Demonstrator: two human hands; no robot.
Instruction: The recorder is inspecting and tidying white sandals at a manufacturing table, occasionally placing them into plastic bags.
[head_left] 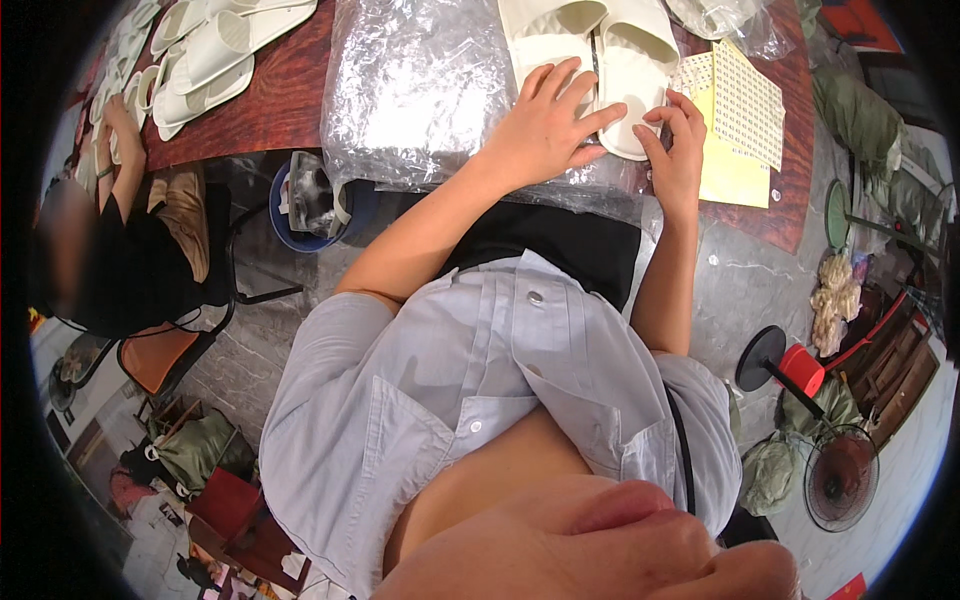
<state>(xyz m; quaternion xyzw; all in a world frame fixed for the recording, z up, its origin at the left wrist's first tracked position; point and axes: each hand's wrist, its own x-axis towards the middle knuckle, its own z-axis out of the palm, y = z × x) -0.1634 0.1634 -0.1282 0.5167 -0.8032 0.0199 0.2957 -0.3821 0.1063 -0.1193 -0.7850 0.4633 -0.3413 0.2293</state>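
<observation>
A pair of cream slippers lies at the far edge of view on clear plastic, the left slipper [555, 22] beside the right slipper [640, 70]. My left hand [545, 125] rests over the heel end of the left slipper with fingers spread, its thumb reaching across to the right slipper's insole. At the right slipper's heel edge, my right hand [680, 150] has its thumb on the rim and its fingers bent but apart; I see nothing between them. Sheets of small printed stickers [748, 105] lie just right of that hand, over a yellow backing sheet [735, 185].
A stack of clear plastic bags [420, 90] covers the table left of the slippers. More cream slippers [215, 60] lie farther left, near a seated co-worker [130, 250]. Below the table edge stands a blue bin [310, 235]. A fan [842, 478] is at lower right.
</observation>
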